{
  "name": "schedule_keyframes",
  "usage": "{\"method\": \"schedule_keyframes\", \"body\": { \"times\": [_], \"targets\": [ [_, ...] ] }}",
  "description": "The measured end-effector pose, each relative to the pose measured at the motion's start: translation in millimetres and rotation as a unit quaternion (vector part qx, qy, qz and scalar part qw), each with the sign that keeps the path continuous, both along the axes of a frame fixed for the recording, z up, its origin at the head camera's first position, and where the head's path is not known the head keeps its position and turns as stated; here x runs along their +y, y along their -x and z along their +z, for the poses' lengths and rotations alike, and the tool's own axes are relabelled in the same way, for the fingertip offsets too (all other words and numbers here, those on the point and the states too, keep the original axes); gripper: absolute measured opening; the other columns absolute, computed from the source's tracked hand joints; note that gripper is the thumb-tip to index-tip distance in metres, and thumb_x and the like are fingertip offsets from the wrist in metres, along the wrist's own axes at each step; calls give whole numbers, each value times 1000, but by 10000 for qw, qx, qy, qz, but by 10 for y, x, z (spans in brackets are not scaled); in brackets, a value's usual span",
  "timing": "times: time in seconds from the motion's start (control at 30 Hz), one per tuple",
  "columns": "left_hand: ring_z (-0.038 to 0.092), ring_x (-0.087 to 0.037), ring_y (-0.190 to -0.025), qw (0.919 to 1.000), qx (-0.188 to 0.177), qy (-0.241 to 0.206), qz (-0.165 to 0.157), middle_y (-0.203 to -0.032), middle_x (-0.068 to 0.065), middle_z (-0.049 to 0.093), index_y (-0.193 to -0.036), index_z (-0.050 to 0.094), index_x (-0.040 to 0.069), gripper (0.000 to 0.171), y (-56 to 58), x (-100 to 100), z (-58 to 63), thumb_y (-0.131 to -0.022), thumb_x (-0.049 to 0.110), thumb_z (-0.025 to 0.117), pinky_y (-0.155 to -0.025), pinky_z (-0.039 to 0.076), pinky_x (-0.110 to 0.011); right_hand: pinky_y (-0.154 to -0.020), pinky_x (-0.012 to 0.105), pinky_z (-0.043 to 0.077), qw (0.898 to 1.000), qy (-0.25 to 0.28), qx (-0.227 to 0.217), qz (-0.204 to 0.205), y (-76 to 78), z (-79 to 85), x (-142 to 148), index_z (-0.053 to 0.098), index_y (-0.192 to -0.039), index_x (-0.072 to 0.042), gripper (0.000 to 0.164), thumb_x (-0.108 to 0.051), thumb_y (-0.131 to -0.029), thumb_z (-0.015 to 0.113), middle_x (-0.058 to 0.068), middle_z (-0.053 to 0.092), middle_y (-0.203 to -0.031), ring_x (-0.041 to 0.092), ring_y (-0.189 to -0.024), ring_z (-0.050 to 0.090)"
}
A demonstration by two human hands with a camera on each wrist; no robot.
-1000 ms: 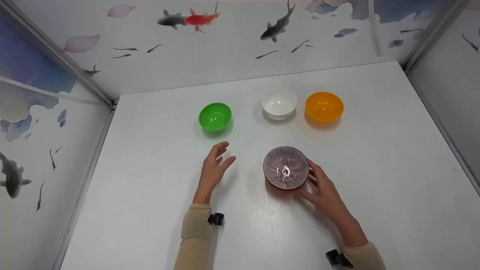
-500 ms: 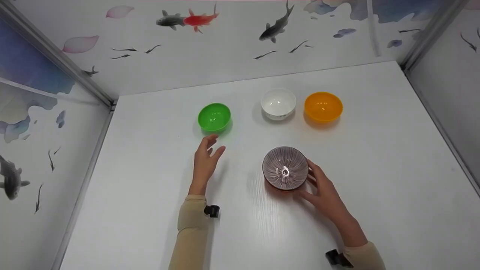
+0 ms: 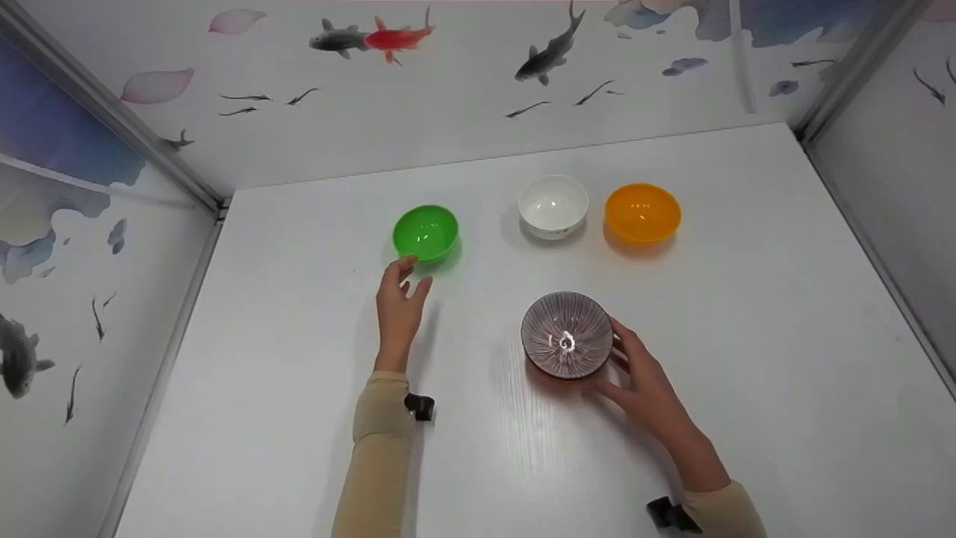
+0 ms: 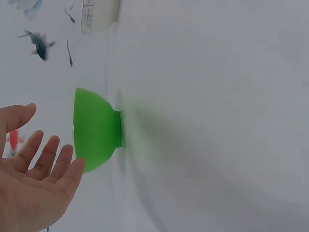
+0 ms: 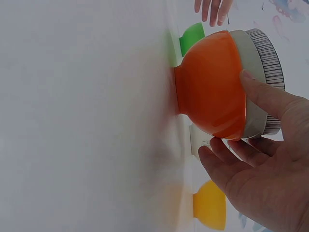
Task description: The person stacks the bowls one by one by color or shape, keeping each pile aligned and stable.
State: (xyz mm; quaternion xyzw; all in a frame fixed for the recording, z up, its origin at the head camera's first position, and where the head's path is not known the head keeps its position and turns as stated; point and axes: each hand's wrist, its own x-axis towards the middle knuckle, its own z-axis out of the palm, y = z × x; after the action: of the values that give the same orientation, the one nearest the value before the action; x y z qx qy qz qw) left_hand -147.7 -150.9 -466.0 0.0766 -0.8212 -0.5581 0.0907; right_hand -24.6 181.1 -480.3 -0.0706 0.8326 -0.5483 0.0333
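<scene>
In the head view my left hand [image 3: 399, 306] reaches the near edge of the green bowl [image 3: 426, 233], its thumb spread away from loosely bent fingers. The left wrist view has those fingertips overlapping the side of the bowl, the palm empty. My right hand [image 3: 650, 388] holds the right side of a stack of nested bowls. On top is a striped purple-brown bowl [image 3: 567, 334]; the right wrist view shows an orange-red bowl [image 5: 212, 87] at the bottom with a pale grey band above it. There the thumb lies at the orange-red rim and the other fingers wrap the opposite side.
Farther back stand a white bowl [image 3: 553, 209] and, to its right, a yellow-orange bowl [image 3: 642, 214]. All rest on a white table [image 3: 261, 336], bounded by a back wall [image 3: 448, 112] and side panels printed with fish.
My left hand has moved forward and to the left, up to the near edge of the green bowl. The right hand and the stacked bowls have stayed in place.
</scene>
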Motion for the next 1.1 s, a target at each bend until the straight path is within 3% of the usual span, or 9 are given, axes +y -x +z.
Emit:
{"method": "schedule_keyframes", "body": {
  "times": [0.33, 0.67, 1.1],
  "targets": [
    [42, -33, -141, 9997, -14, -187, 141, -148, -16, 45, -139, 48, 3, 47, 151, -35, -75, -94, 2, 63, -118, 40, -45, -114, 53, 40, 10000, -20, -40, -5, -7, 27, -1, 28, -155, -5, 91, 4, -79, 79, 21, 35, -158, 42, -140, 44],
    [39, -33, -144, 9970, -345, -573, 383, -159, -17, 27, -153, 26, 5, 69, 247, -34, -127, -95, 8, 64, -118, 40, -40, -114, 51, 40, 10000, -56, -72, 5, -10, 30, -5, 29, -155, -6, 91, 4, -80, 78, 20, 36, -158, 41, -141, 44],
    [33, -36, -147, 9933, -553, -969, 284, -166, -19, 14, -158, 9, 2, 81, 379, -35, -157, -97, 11, 62, -119, 38, -42, -114, 51, 40, 9999, -136, -107, -10, -4, 18, 2, 28, -156, -5, 93, 4, -79, 79, 20, 36, -158, 41, -140, 44]
  ]
}}
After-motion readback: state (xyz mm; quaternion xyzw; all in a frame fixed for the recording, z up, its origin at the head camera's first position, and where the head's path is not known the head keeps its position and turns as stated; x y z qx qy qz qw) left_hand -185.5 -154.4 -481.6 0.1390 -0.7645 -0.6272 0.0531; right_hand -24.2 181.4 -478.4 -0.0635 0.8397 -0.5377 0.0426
